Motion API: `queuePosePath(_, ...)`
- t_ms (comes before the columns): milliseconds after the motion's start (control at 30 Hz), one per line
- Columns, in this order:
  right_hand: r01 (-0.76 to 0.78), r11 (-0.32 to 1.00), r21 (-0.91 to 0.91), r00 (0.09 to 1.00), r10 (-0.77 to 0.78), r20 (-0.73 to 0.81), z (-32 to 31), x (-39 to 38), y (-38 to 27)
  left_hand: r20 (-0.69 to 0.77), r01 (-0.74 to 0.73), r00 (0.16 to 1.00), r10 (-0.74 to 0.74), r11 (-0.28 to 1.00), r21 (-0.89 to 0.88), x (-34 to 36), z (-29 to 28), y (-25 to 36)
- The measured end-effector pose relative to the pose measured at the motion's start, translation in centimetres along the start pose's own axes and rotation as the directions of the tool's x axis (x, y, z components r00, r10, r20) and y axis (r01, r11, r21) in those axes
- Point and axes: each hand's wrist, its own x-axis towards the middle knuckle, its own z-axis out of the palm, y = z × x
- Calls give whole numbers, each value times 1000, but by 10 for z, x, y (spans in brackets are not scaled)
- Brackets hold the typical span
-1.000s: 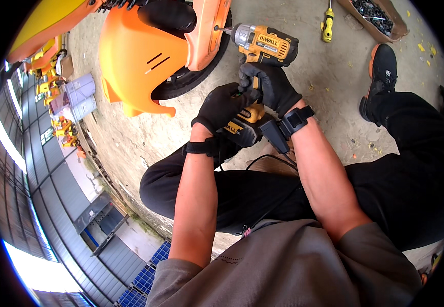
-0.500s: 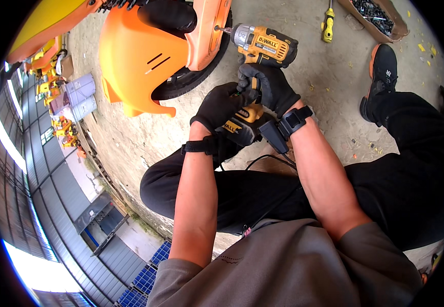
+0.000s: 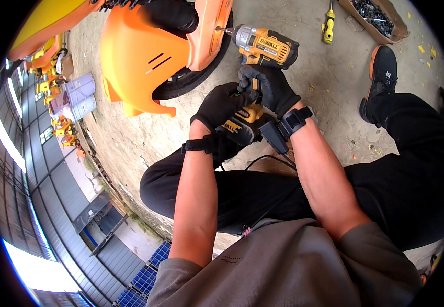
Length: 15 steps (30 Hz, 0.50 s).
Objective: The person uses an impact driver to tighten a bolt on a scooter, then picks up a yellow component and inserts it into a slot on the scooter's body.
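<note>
A yellow and black cordless impact driver [image 3: 270,47] points left, its bit touching or very near a screw spot on an orange plastic part [image 3: 207,43]. Around its handle my right hand [image 3: 272,88], in a dark glove, is closed. My left hand [image 3: 222,105], gloved in black, closes on the lower handle just above the battery [image 3: 242,128]. Left of the bit stands a large orange plastic cover [image 3: 140,61] with two slots, beside a black wheel [image 3: 194,82].
A screwdriver [image 3: 328,28] with a yellow handle lies on the concrete floor [image 3: 324,66]. At the far right is a cardboard box [image 3: 393,25] of dark screws. My shoe [image 3: 383,74] rests near it. Purple-grey bins [image 3: 80,89] and yellow machines [image 3: 53,87] stand at left.
Hardly anything differs. The impact driver and the orange parts sit a touch further right and lower in view; both hands keep their grip.
</note>
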Motion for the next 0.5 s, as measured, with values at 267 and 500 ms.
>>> queuePosePath(267, -4, 1000, 5, 1000, 4, -6, 0, 1, 1, 14, 18, 1000, -18, 1000, 1, 1, -2, -1)
queuePosePath(500, 1, 1000, 10, 1000, 0, -16, 0, 1, 3, 0, 1, 1000, -1, 1000, 15, 1, -1, -3)
